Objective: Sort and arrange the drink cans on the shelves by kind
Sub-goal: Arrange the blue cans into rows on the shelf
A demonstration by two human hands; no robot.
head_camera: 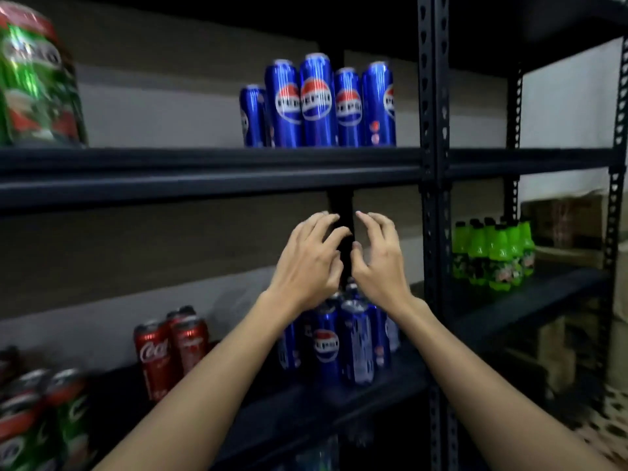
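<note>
Both hands, left hand [307,258] and right hand [377,258], loosely curled, holding nothing, above lower-shelf Pepsi cans [339,341]; more Pepsi cans [319,103] grouped upstairs, Coca-Cola cans [171,348] and green cans [40,423] remain.

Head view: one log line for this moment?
left hand: open | right hand: open | both above lower-shelf blue cans | holding: nothing

We are seeing green bottles [492,256] standing packed together on the neighbouring rack's shelf [530,294] to the right. Brown cardboard boxes [564,215] are sitting behind them, and patterned flooring [608,423] is showing at lower right.
</note>
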